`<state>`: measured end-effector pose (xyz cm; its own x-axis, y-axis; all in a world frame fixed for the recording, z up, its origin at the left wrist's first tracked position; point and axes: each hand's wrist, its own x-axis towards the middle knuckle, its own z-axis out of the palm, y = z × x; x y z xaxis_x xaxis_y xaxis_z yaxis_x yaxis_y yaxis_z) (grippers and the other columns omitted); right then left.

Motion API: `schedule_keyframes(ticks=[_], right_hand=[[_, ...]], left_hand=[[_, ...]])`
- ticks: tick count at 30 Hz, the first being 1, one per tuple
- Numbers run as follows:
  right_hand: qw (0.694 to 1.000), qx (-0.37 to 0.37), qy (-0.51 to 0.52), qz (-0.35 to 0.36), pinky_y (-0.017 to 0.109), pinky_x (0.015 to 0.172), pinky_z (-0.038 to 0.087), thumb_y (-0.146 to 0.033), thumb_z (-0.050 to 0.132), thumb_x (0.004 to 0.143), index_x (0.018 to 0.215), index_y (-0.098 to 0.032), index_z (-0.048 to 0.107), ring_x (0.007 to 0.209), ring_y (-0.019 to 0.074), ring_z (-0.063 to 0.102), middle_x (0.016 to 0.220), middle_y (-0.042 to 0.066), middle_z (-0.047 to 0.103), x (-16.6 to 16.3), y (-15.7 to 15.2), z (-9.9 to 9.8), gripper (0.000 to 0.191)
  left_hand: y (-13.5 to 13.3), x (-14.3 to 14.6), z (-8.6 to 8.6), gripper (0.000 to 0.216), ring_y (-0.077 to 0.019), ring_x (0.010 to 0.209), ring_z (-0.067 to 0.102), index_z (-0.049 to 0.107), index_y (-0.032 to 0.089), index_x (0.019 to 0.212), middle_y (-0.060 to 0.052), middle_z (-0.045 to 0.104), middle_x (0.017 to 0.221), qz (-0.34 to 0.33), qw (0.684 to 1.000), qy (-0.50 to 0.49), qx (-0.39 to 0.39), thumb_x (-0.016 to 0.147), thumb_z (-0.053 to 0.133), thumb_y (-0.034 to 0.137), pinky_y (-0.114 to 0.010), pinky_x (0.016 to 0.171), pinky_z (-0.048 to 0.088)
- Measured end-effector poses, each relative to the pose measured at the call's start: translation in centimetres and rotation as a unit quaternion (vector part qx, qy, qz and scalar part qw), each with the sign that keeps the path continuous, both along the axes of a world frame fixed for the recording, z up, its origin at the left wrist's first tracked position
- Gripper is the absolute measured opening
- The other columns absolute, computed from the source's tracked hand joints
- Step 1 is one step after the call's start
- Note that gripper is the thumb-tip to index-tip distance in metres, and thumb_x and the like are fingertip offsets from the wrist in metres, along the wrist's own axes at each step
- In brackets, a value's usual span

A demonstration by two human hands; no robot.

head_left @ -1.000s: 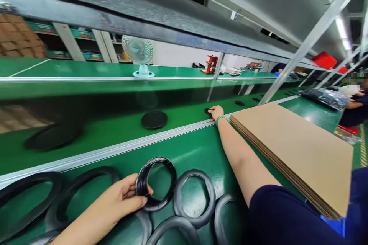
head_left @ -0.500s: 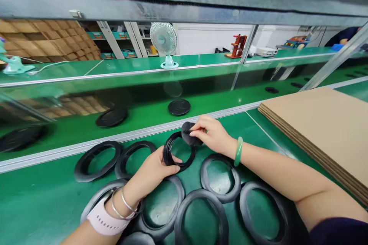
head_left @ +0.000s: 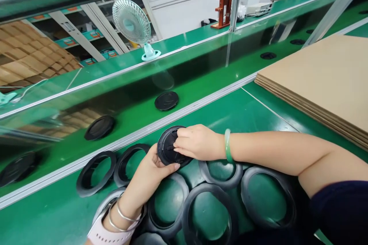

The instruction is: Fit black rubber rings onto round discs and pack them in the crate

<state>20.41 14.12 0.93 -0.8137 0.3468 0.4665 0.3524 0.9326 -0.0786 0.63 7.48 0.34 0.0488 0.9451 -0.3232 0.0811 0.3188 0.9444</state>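
Observation:
My left hand [head_left: 151,176] grips a black ring with a black round disc [head_left: 169,147] set into it, held tilted just above the green bench. My right hand [head_left: 197,142], a green bangle on its wrist, presses its curled fingers onto the disc's face from the right. Several loose black rubber rings [head_left: 96,172] lie flat on the bench around and below both hands. Silver bracelets and a pale watch band are on my left wrist.
A green conveyor belt [head_left: 135,115] beyond the metal rail carries black round discs [head_left: 166,100]. A stack of cardboard sheets [head_left: 324,76] lies at the right. A small white fan [head_left: 132,21] stands on the far shelf, with stacked cartons at the far left.
My right hand came back from the conveyor with a black disc and has pressed it into the ring held by my left hand. The view has tilted down and to the left.

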Motion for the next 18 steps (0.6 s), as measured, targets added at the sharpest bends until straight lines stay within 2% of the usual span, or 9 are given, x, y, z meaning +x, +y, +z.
schedule_keyframes(ticks=[4, 10, 18], right_hand=[[1.000, -0.002, -0.024, -0.011, 0.030, 0.068, 0.043, -0.025, 0.046, 0.102, 0.092, -0.014, 0.062, 0.074, 0.0173, 0.054, 0.086, 0.007, 0.056, -0.2, -0.1, 0.1, 0.022], [0.999, -0.029, -0.029, -0.033, 0.030, 0.068, 0.045, -0.028, 0.056, 0.097, 0.091, -0.014, 0.063, 0.077, 0.0190, 0.056, 0.086, 0.007, 0.057, -0.4, -0.5, 0.2, 0.017], [0.999, 0.003, -0.013, -0.029, 0.031, 0.060, 0.041, -0.020, 0.044, 0.100, 0.087, -0.015, 0.062, 0.068, 0.0186, 0.052, 0.081, 0.007, 0.055, -0.4, -1.3, 0.0, 0.023]], left_hand=[[-0.2, 0.1, 0.1, 0.070, -0.0282, 0.118, 0.062, 0.053, 0.021, 0.120, -0.008, 0.068, 0.122, -0.003, 1.000, 0.014, 0.012, 0.059, 0.088, 0.023, -0.042, 0.103, 0.050], [-0.4, 0.3, 0.0, 0.070, -0.0273, 0.112, 0.066, 0.052, 0.022, 0.119, -0.005, 0.070, 0.116, -0.002, 0.999, 0.039, 0.022, 0.059, 0.088, 0.024, -0.041, 0.097, 0.054], [-0.6, 0.7, 0.5, 0.067, -0.0255, 0.107, 0.066, 0.050, 0.022, 0.114, -0.003, 0.069, 0.110, 0.013, 0.999, 0.039, 0.012, 0.058, 0.087, 0.022, -0.038, 0.091, 0.057]])
